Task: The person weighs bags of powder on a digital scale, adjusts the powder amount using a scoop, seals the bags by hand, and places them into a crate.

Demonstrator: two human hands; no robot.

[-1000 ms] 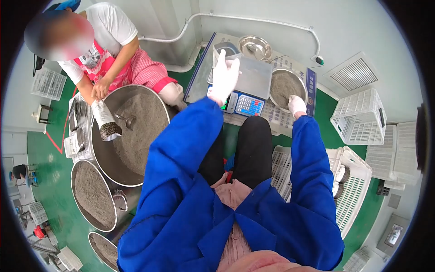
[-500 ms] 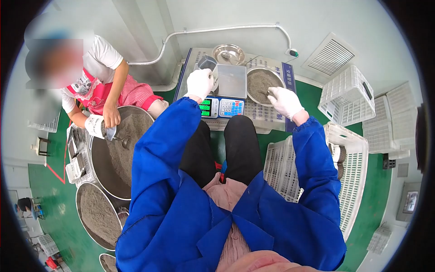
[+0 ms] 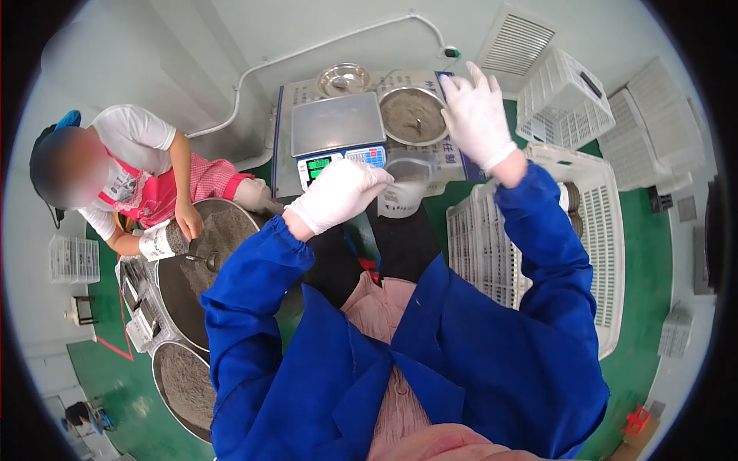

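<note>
My left hand point(image 3: 342, 194), in a white glove, is closed on the edge of a clear plastic bag point(image 3: 401, 201) with dark print near its bottom. The bag is held over my knees, in front of the digital scale point(image 3: 337, 127). The scale's steel pan is bare and its display glows green. My gloved right hand point(image 3: 480, 119) is raised beside a steel bowl point(image 3: 386, 129) of grey-brown powder point(image 3: 409, 111). Its fingers are spread, with nothing visible in them. A small metal utensil point(image 3: 419, 123) rests in the powder.
A second steel bowl point(image 3: 344, 80) stands behind the scale. At left, a co-worker point(image 3: 142, 169) holds a bag over a large drum point(image 3: 173, 296) of powder; another powder-filled drum point(image 3: 181, 384) is nearer. White plastic crates point(image 3: 607, 253) stand at right.
My left hand has come back from the scale's left side with the bag, now in front of the scale. My right hand has let go of the utensil and risen from the bowl.
</note>
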